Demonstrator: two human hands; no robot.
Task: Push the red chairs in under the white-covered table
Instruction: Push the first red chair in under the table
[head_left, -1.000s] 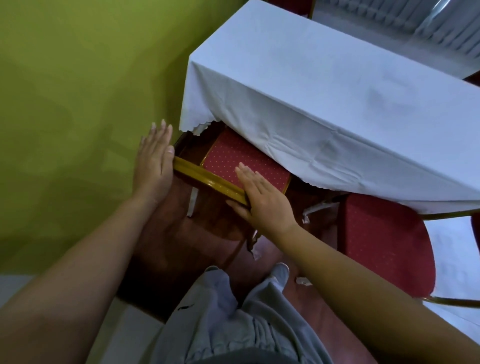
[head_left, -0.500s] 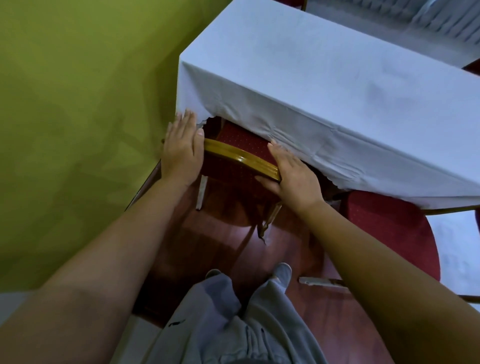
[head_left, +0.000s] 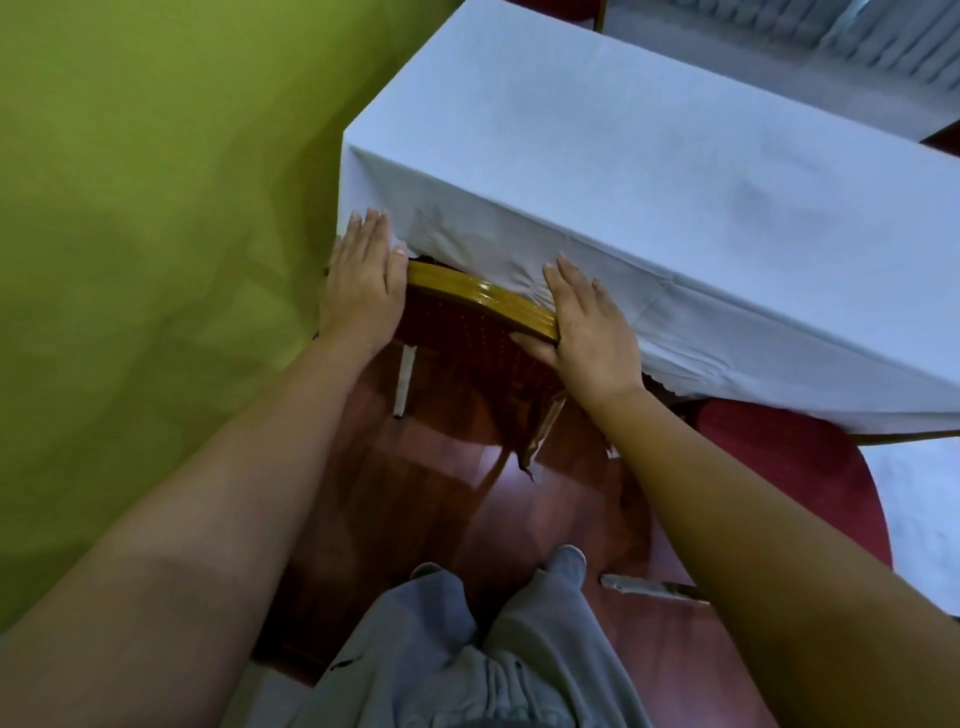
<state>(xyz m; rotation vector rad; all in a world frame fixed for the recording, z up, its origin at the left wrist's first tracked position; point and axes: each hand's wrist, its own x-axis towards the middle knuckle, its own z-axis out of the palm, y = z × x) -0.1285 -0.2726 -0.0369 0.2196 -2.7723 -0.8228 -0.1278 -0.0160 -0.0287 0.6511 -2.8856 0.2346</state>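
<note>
Now, left hand (head_left: 363, 291) and right hand (head_left: 587, 332) pressing flat-fingered on its gold rail (head_left: 483, 301), the red chair (head_left: 467, 340) has slid under the white-covered table (head_left: 649, 182), nearly home.

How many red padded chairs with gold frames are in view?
2 clearly: one red gold-framed chair under the left hand and right hand, another red chair right of it. Red slivers beyond the white-covered table may be more.

Red chair (head_left: 470, 338) slid farther under tablecloth (head_left: 675, 182); left hand (head_left: 363, 291), right hand (head_left: 589, 332) now touch it.
</note>
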